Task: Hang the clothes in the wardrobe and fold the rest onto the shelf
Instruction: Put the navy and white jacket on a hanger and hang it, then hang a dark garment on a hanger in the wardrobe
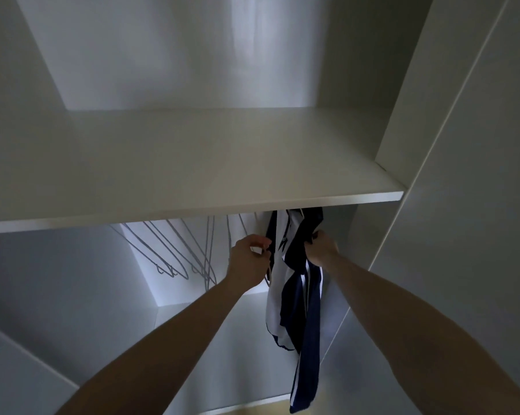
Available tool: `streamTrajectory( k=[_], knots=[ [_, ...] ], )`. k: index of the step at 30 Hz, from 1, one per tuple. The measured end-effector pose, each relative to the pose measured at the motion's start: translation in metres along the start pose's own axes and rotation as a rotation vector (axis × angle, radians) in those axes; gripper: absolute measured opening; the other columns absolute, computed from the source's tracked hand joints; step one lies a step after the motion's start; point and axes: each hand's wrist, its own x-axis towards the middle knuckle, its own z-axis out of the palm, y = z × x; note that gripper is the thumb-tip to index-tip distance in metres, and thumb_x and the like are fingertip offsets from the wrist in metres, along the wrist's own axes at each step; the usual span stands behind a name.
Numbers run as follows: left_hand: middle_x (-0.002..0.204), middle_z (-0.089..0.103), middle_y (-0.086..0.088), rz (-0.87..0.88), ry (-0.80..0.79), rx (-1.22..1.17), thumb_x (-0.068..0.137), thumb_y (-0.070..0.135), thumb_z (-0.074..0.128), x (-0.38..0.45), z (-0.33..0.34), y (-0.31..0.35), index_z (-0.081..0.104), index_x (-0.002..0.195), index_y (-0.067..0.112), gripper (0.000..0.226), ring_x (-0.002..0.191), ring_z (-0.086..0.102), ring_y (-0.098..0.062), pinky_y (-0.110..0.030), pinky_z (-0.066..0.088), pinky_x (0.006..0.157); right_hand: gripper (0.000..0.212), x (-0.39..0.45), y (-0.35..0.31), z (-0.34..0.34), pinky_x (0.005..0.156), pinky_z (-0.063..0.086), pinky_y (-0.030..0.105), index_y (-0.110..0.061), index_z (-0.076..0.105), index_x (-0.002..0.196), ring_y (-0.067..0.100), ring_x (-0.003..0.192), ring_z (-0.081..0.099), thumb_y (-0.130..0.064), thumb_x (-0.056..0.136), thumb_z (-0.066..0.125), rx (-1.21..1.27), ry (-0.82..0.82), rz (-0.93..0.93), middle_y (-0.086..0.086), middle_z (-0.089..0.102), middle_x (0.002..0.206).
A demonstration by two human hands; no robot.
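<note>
A navy and white striped garment (297,298) hangs just under the wardrobe's white shelf (192,175), at the right end of the hanging space. My left hand (248,259) pinches its left edge near the top, where a small white tag shows. My right hand (321,247) grips the dark fabric on the right side near the collar. The rail and the top of the garment's hanger are hidden behind the shelf's front edge. The garment's long navy part trails down to the bottom of the frame.
Several bare wire hangers (177,253) hang to the left of the garment under the shelf. The wardrobe's right side panel (432,145) and an open door edge stand close on the right. A lower white panel (28,369) juts in at the bottom left.
</note>
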Motion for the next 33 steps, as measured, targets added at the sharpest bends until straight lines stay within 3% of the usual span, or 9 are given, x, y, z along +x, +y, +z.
streamTrajectory(
  k=[5, 7, 10, 13, 16, 18, 22, 30, 33],
  knots=[
    [0.100, 0.073, 0.000, -0.014, -0.011, -0.034, 0.090, -0.003, 0.067, -0.035, -0.007, 0.011, 0.071, 0.095, 0.018, 0.023, 0.068, 0.072, -0.016, -0.029, 0.062, 0.074, 0.056, -0.022, 0.010, 0.004, 0.086, 0.050, 0.030, -0.008, 0.045, 0.143, 0.035, 0.121, 0.060, -0.013, 0.091, 0.064, -0.028, -0.010, -0.026, 0.017, 0.057, 0.138],
    [0.101, 0.073, 0.004, -0.009, -0.025, -0.003, 0.090, -0.002, 0.067, -0.051, -0.011, 0.012, 0.070, 0.098, 0.019, 0.022, 0.069, 0.072, -0.014, -0.031, 0.063, 0.075, 0.072, -0.035, 0.012, 0.006, 0.097, 0.053, 0.038, -0.012, 0.033, 0.154, 0.038, 0.130, 0.054, -0.013, 0.090, 0.066, -0.013, -0.010, -0.019, 0.018, 0.047, 0.149],
    [0.105, 0.071, 0.011, 0.007, -0.046, 0.050, 0.091, 0.001, 0.067, -0.078, -0.019, 0.013, 0.069, 0.101, 0.022, 0.023, 0.071, 0.071, -0.012, -0.032, 0.062, 0.077, 0.082, -0.063, 0.012, 0.008, 0.114, 0.040, 0.052, -0.017, 0.022, 0.158, 0.040, 0.142, 0.035, -0.019, 0.090, 0.068, -0.060, 0.064, -0.010, 0.016, 0.033, 0.155],
    [0.108, 0.069, 0.011, 0.001, -0.047, 0.105, 0.093, 0.004, 0.066, -0.110, -0.029, 0.014, 0.068, 0.103, 0.027, 0.024, 0.075, 0.071, -0.011, -0.028, 0.062, 0.075, 0.078, -0.102, 0.013, 0.010, 0.115, 0.035, 0.051, -0.016, 0.029, 0.156, 0.038, 0.141, 0.034, -0.018, 0.089, 0.069, 0.053, 0.163, -0.054, 0.015, 0.034, 0.153],
    [0.099, 0.070, 0.010, -0.022, -0.075, 0.134, 0.097, 0.009, 0.064, -0.148, -0.042, 0.013, 0.067, 0.104, 0.030, 0.023, 0.072, 0.070, -0.019, -0.035, 0.063, 0.063, 0.064, -0.144, 0.026, 0.015, 0.112, 0.039, 0.044, -0.012, 0.041, 0.148, 0.035, 0.133, 0.042, -0.012, 0.090, 0.068, 0.199, 0.161, -0.110, 0.012, 0.043, 0.142],
    [0.097, 0.068, 0.014, -0.026, -0.113, 0.162, 0.098, 0.011, 0.062, -0.173, -0.052, 0.008, 0.067, 0.104, 0.034, 0.024, 0.076, 0.068, -0.018, -0.031, 0.059, 0.055, 0.053, -0.174, 0.039, 0.019, 0.106, 0.048, 0.044, -0.011, 0.048, 0.140, 0.032, 0.124, 0.054, -0.008, 0.090, 0.065, 0.274, 0.124, -0.103, 0.005, 0.048, 0.132],
    [0.111, 0.070, 0.022, 0.041, -0.195, 0.213, 0.097, 0.003, 0.060, -0.214, -0.071, -0.011, 0.065, 0.103, 0.032, 0.029, 0.083, 0.063, -0.012, -0.025, 0.056, 0.061, 0.034, -0.251, 0.068, 0.028, 0.075, 0.052, 0.023, -0.026, 0.057, 0.122, 0.011, 0.096, 0.065, -0.008, 0.094, 0.062, 0.382, -0.013, -0.001, -0.002, 0.061, 0.122],
    [0.107, 0.069, 0.022, 0.185, -0.481, 0.335, 0.097, 0.002, 0.060, -0.266, -0.102, -0.060, 0.062, 0.102, 0.027, 0.025, 0.084, 0.064, -0.007, -0.012, 0.046, 0.069, 0.029, -0.412, 0.110, 0.068, 0.058, 0.049, 0.009, -0.026, 0.061, 0.122, 0.003, 0.088, 0.066, -0.015, 0.097, 0.067, 0.448, 0.065, 0.266, -0.010, 0.063, 0.121],
    [0.104, 0.069, 0.020, 0.188, -0.578, 0.356, 0.098, 0.001, 0.057, -0.291, -0.116, -0.066, 0.061, 0.098, 0.029, 0.028, 0.078, 0.063, -0.008, -0.018, 0.049, 0.068, 0.027, -0.475, 0.119, 0.084, 0.059, 0.049, 0.010, -0.029, 0.060, 0.122, 0.004, 0.089, 0.066, -0.020, 0.098, 0.066, 0.450, 0.059, 0.357, -0.013, 0.062, 0.119]
  ],
)
